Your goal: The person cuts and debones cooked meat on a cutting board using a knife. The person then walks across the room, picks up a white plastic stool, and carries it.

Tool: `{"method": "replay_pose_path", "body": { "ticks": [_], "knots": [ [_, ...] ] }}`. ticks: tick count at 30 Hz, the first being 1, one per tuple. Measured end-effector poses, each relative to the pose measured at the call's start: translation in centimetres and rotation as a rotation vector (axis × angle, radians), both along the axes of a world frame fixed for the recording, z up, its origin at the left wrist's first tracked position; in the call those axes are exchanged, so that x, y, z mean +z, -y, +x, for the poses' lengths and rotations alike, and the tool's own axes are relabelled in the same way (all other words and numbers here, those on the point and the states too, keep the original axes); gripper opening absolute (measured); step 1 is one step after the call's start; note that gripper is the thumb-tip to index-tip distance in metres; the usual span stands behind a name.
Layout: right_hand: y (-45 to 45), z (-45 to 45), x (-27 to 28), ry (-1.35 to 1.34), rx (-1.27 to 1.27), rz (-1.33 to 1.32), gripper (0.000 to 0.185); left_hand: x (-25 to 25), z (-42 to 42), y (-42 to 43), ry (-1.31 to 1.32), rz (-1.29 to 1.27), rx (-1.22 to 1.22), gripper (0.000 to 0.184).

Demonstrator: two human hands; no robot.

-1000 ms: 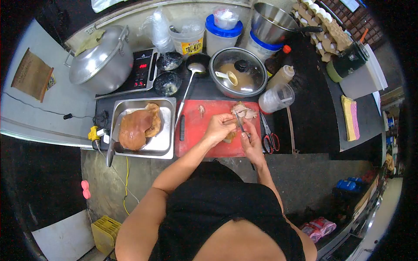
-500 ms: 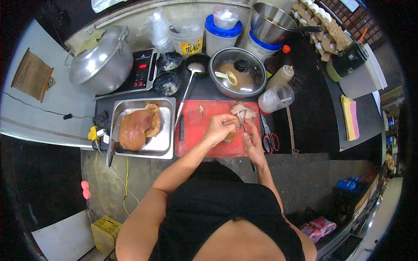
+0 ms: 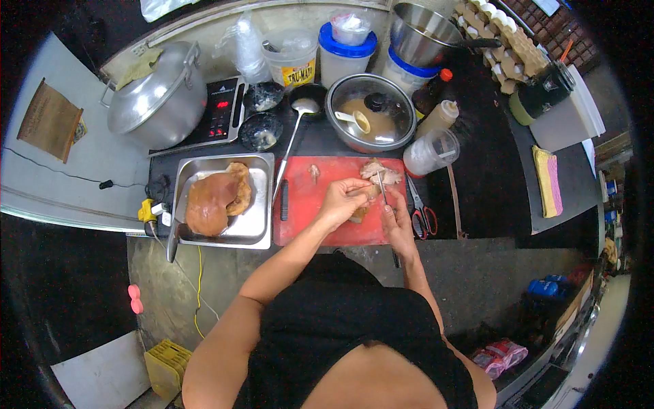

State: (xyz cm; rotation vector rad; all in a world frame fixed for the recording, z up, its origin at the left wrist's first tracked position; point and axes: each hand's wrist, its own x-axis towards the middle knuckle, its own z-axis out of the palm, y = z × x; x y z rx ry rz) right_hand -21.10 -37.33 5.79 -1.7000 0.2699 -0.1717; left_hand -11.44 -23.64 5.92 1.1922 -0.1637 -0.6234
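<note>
On the red cutting board (image 3: 306,225), my left hand (image 3: 343,202) pinches a piece of cooked meat (image 3: 358,215), partly hidden under the fingers. My right hand (image 3: 398,223) is closed round a knife (image 3: 381,187), whose blade points up and away beside that meat. Pale cut slices (image 3: 383,172) lie just beyond the blade at the board's back right. A small scrap (image 3: 314,173) sits alone near the back edge. Left of the board, a steel tray (image 3: 261,232) holds large browned meat pieces (image 3: 208,203).
Scissors (image 3: 422,211) lie right of the board. Behind it stand a lidded steel bowl (image 3: 371,112), a plastic container (image 3: 432,153) and a squeeze bottle (image 3: 440,118). A ladle (image 3: 293,142) leans left of it. A large pot (image 3: 158,95) is on the cooker at the back left.
The knife has shifted slightly to the right with my right hand, and its blade has tilted. My left hand keeps nearly the same place on the meat.
</note>
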Motion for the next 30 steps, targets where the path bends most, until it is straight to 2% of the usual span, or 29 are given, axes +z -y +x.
{"method": "replay_pose_path", "body": {
  "ticks": [7,11,15,18,22,25,28,30],
  "knots": [
    [0.0,0.1,-1.6,0.080,0.064,-0.093,0.034,0.4,0.0,0.0,-0.070,-0.044,-0.010,0.024],
    [0.9,-0.1,-2.3,0.000,-0.030,0.011,0.035,0.3,0.2,-0.3,-0.075,-0.029,-0.031,0.024],
    [0.4,-0.5,0.3,-0.090,-0.049,0.120,0.035,0.0,0.2,-0.3,-0.057,-0.026,-0.039,0.025],
    [0.3,-0.2,-0.5,0.049,0.039,0.002,0.036,-0.1,0.2,-0.2,-0.055,-0.032,-0.027,0.025],
    [0.3,-0.1,-0.4,0.020,0.114,-0.025,0.037,-0.3,0.2,-0.2,-0.018,-0.031,-0.056,0.023],
    [0.5,0.1,-1.3,0.042,0.104,-0.009,0.035,-0.5,0.2,-0.2,-0.012,-0.021,-0.061,0.024],
    [0.8,0.2,-1.3,0.039,-0.038,0.027,0.035,-0.2,0.2,-0.3,-0.035,0.001,-0.077,0.024],
    [0.6,0.0,-0.5,0.038,-0.028,-0.031,0.036,-0.2,0.4,-0.4,-0.055,-0.002,-0.089,0.025]
  ]
}}
